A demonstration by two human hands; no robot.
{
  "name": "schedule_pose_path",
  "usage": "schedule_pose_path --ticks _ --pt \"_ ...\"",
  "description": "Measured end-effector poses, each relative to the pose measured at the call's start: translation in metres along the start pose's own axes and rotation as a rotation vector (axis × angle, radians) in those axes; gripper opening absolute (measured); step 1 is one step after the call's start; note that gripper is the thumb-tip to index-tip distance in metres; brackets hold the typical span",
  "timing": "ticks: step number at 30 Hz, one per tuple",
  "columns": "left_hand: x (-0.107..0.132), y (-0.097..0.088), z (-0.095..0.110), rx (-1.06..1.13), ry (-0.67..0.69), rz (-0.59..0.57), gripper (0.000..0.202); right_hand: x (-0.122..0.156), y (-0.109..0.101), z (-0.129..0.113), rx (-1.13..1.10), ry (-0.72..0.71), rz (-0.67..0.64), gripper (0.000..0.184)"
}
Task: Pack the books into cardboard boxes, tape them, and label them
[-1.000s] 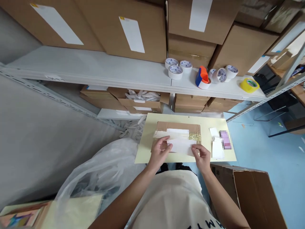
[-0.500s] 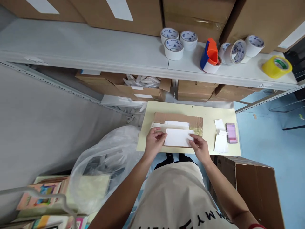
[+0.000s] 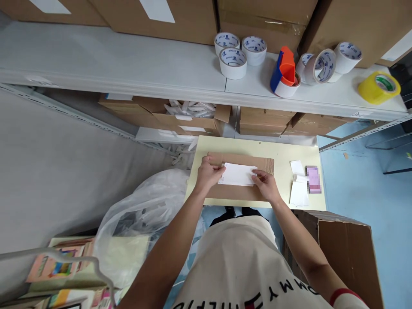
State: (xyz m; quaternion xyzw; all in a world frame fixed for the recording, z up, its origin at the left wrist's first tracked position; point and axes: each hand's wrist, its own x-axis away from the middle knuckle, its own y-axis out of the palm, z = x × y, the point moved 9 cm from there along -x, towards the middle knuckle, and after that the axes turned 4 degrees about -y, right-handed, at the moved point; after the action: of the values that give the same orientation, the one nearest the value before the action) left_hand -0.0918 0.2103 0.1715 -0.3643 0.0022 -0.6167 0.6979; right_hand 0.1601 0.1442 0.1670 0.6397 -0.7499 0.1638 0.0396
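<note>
A white rectangular card or label point(image 3: 238, 174) lies over the middle of a flat brown cardboard piece point(image 3: 236, 193) on the pale yellow table. Pinching its left end is my left hand point(image 3: 208, 175), thumb pointing inward. At its right end, my right hand point(image 3: 265, 183) grips the edge between thumb and fingers. Beneath it, the edges of another white sheet just show, so the two nearly line up. To the right, several white slips point(image 3: 299, 193) rest near a pinkish-purple blurred item point(image 3: 313, 179).
The shelf point(image 3: 128, 56) ahead carries white tape rolls point(image 3: 233, 63), a red and blue tape dispenser point(image 3: 285, 73) and a yellow tape roll point(image 3: 379, 87). An open cardboard box point(image 3: 346, 253) stands at right. A clear plastic bag point(image 3: 138, 214) bulges at left.
Both hands have moved the white card away from my body, up over the other white sheet on the cardboard. The gold, crinkled patch at the cardboard's right is now largely hidden.
</note>
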Motion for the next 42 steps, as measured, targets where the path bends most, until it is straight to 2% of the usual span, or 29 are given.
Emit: schedule_pose_path --ticks 9,14,17,21,23,26,28,31,33,35,38,42 --pt "-0.004 0.000 0.007 -0.212 0.013 -0.037 0.045 -0.005 0.006 0.003 0.240 0.017 -0.056 0.034" --pt "-0.007 0.004 0.012 -0.318 0.068 -0.019 0.048 -0.009 0.005 0.002 0.339 0.004 -0.032 0.030" --pt "-0.007 0.005 0.014 -0.380 0.080 -0.021 0.050 -0.012 0.007 -0.001 0.368 0.016 -0.066 0.028" --pt "-0.007 0.001 0.013 -0.441 0.097 -0.002 0.046 -0.011 0.001 -0.006 0.438 0.063 -0.106 0.045" --pt "-0.006 -0.002 0.019 -0.449 0.192 0.014 0.038 -0.009 -0.006 -0.014 0.459 0.028 -0.088 0.050" --pt "0.005 0.004 0.044 -0.416 0.526 -0.027 0.024 -0.009 -0.008 -0.038 0.495 -0.173 -0.061 0.053" --pt "0.022 0.018 0.055 -0.395 0.761 -0.161 0.026 -0.007 0.004 -0.054 0.532 -0.346 -0.121 0.058" --pt "0.048 0.042 0.049 -0.458 0.972 -0.391 0.042 0.002 0.039 -0.055 0.687 -0.537 -0.368 0.070" --pt "0.061 0.053 0.033 -0.563 1.045 -0.450 0.060 0.012 0.059 -0.038 0.854 -0.598 -0.513 0.079" --pt "0.067 0.060 0.015 -0.683 1.089 -0.455 0.077 0.019 0.071 -0.019 1.036 -0.638 -0.556 0.086" --pt "0.069 0.064 -0.006 -0.843 1.141 -0.442 0.091 0.027 0.077 0.001 1.251 -0.700 -0.485 0.090" --pt "0.064 0.056 -0.017 -0.933 1.166 -0.394 0.092 0.039 0.070 0.007 1.339 -0.777 -0.429 0.088"
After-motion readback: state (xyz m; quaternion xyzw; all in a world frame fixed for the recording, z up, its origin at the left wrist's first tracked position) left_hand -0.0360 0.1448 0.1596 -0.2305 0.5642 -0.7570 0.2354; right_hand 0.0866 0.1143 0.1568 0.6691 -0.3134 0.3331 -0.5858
